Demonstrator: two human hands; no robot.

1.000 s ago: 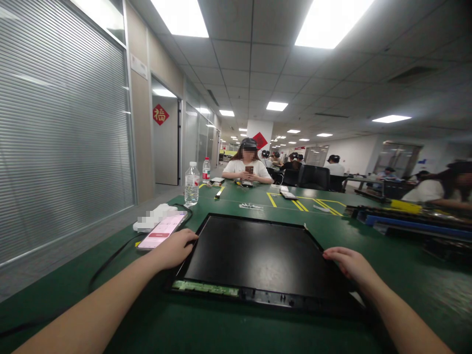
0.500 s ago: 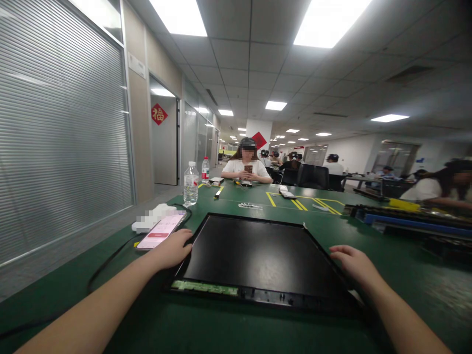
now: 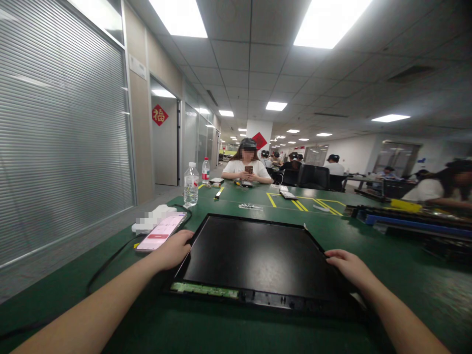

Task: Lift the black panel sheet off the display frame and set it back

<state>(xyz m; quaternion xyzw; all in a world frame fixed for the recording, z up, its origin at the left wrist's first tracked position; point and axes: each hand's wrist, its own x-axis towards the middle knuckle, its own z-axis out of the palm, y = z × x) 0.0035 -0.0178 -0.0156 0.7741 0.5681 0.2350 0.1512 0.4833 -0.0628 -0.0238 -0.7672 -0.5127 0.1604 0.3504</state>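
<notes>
A black display panel (image 3: 250,260) in a thin dark frame lies flat on the green table in front of me. Along its near edge runs a green circuit board strip (image 3: 206,289). My left hand (image 3: 179,248) grips the panel's left edge, its thumb near the rim and the other fingers partly hidden. On the opposite side, my right hand (image 3: 344,263) has its thumb and fingers closed on the right edge of the frame.
A phone (image 3: 162,232) with a lit screen lies by my left hand, beside a black cable (image 3: 110,265). Clear bottles (image 3: 191,184) stand beyond it. Dark parts with a blue bar (image 3: 398,222) lie at the right. Across the table sits a person (image 3: 247,164) holding a phone.
My right hand has moved slightly left and closed onto the panel's right edge. My left hand has stayed at the left edge, and the panel lies about where it was.
</notes>
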